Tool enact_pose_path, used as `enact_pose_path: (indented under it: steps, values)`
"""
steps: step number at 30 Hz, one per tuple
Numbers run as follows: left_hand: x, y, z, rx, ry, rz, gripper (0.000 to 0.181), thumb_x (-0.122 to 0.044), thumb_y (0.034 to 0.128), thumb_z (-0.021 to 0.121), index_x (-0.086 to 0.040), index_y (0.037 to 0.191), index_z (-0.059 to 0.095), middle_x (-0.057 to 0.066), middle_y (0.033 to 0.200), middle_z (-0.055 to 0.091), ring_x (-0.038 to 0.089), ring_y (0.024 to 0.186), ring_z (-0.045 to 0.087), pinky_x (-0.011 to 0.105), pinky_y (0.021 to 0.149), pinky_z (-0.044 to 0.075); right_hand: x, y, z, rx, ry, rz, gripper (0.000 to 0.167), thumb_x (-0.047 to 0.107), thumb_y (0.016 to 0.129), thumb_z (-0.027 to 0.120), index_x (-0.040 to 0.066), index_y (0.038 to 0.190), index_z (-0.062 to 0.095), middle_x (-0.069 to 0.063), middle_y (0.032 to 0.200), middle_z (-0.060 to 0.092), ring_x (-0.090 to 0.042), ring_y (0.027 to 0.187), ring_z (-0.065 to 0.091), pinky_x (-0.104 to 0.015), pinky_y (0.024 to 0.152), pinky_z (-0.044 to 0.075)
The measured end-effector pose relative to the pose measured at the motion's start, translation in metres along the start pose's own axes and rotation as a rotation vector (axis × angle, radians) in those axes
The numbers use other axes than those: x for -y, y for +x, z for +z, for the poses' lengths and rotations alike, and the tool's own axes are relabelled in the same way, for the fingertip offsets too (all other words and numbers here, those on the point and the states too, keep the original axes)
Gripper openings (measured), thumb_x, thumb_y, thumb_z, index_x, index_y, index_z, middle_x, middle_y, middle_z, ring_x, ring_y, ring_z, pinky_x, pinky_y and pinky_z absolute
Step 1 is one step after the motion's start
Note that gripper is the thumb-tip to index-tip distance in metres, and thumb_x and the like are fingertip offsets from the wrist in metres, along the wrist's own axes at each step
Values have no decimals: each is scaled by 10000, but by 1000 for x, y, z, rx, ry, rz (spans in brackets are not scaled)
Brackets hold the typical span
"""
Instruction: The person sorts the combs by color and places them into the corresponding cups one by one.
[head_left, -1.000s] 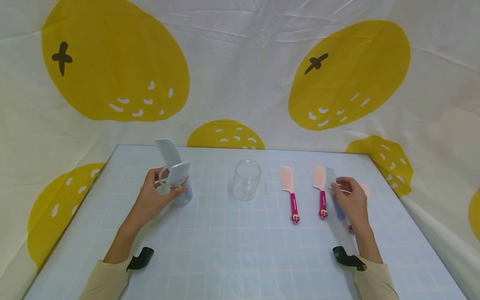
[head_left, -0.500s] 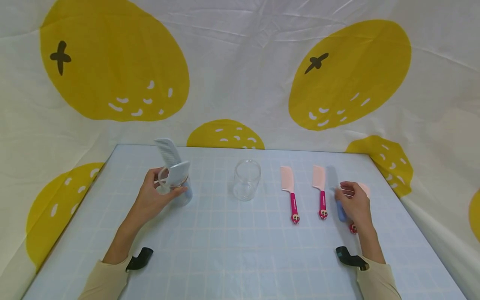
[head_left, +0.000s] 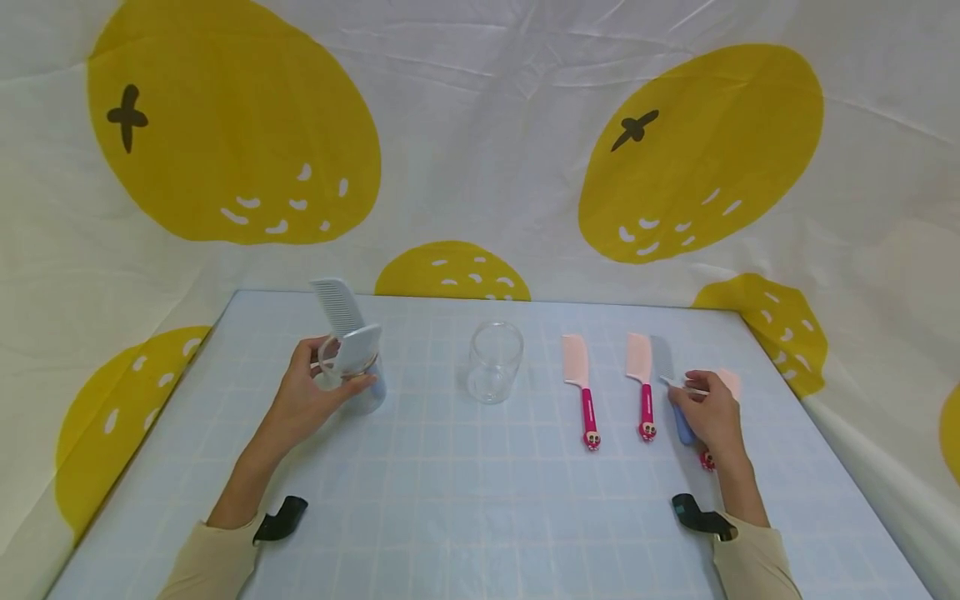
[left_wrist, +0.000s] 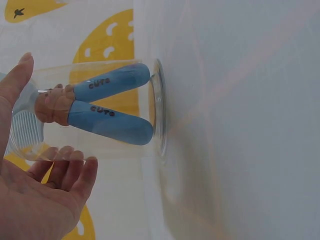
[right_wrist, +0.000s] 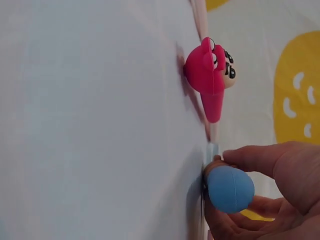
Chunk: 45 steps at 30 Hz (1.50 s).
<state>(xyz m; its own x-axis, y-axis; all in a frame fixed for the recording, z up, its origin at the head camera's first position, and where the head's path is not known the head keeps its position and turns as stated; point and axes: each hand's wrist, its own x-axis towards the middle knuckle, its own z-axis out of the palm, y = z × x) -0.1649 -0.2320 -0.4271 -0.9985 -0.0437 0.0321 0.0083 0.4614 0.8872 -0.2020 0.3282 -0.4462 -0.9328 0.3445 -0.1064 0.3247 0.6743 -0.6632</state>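
Observation:
My left hand (head_left: 311, 400) grips a clear glass (head_left: 327, 353) round its upper part. Inside stand two blue combs (left_wrist: 107, 120), handles down, their light blue heads (head_left: 339, 307) sticking out of the rim. At the right, another blue comb (head_left: 663, 358) lies on the table. My right hand (head_left: 711, 410) pinches it where head and handle meet; in the right wrist view the thumb (right_wrist: 255, 158) is on one side of the blue handle (right_wrist: 231, 189) and fingers are on the other. A pink comb (head_left: 729, 382) is partly hidden behind that hand.
A second clear glass (head_left: 495, 363) stands upright mid-table, with nothing in it. Two pink combs with magenta handles, one (head_left: 576, 360) left and one (head_left: 639, 357) right, lie between it and my right hand. A patterned cloth hangs behind the table (head_left: 450, 517).
My right hand has shifted from the head of the blue comb down towards its handle, uncovering the head. The left hand and its glass have stayed in place.

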Motion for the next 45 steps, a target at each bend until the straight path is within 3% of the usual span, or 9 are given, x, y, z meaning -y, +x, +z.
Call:
enact_pose_path:
  steps: [8, 13, 18, 25, 36, 39, 45]
  values:
    - [0, 0, 0, -3, 6, 0, 945, -427, 884, 815, -12, 1512, 244, 246, 1495, 348, 458, 1450, 302, 694, 1151, 269, -1, 2, -3, 45, -56, 52, 646, 299, 1003, 646, -79, 1470, 408, -344, 1376, 518, -495, 1231, 543, -568, 1010, 510]
    - [1, 1, 0, -5, 1, 13, 931, -411, 885, 819, -7, 1504, 253, 242, 1481, 362, 447, 1437, 320, 684, 1156, 273, -2, 2, -3, 41, -54, 60, 642, 339, 1016, 616, -93, 1456, 440, -323, 1290, 565, -429, 1094, 593, -453, 910, 574]
    - [2, 0, -1, 6, -10, 13, 927, -401, 887, 820, -9, 1503, 248, 236, 1482, 358, 463, 1432, 322, 698, 1143, 279, -3, 1, -4, 7, 0, 53, 577, 368, 1056, 557, -80, 1415, 504, -291, 1255, 604, -385, 1069, 591, -355, 855, 515]
    - [1, 0, 0, 5, -9, 13, 923, -399, 888, 819, -17, 1503, 246, 231, 1482, 356, 456, 1435, 320, 694, 1147, 277, 1, -3, -11, 7, 33, 49, 589, 402, 1059, 538, -58, 1424, 486, -311, 1335, 569, -437, 1154, 569, -551, 1015, 486]
    - [2, 0, 0, 4, -5, -1, 946, -422, 887, 814, -22, 1518, 235, 238, 1511, 343, 470, 1444, 309, 697, 1143, 282, 23, -12, -22, -48, 106, 10, 601, 429, 1044, 572, 0, 1457, 497, -257, 1301, 629, -358, 1083, 655, -585, 1090, 437]
    - [2, 1, 0, 2, -3, -2, 951, -424, 886, 814, -18, 1521, 234, 241, 1510, 343, 462, 1443, 310, 692, 1147, 281, 28, -14, -25, -57, 137, -5, 625, 463, 1028, 589, 27, 1466, 498, -247, 1307, 632, -236, 982, 697, -614, 1109, 404]
    - [1, 0, 0, 3, -6, 12, 938, -405, 888, 817, -8, 1513, 242, 244, 1494, 353, 453, 1434, 319, 688, 1150, 280, 38, -21, -27, -84, 145, -43, 622, 488, 1015, 600, 56, 1456, 522, -224, 1317, 639, -346, 1156, 661, -597, 1103, 421]
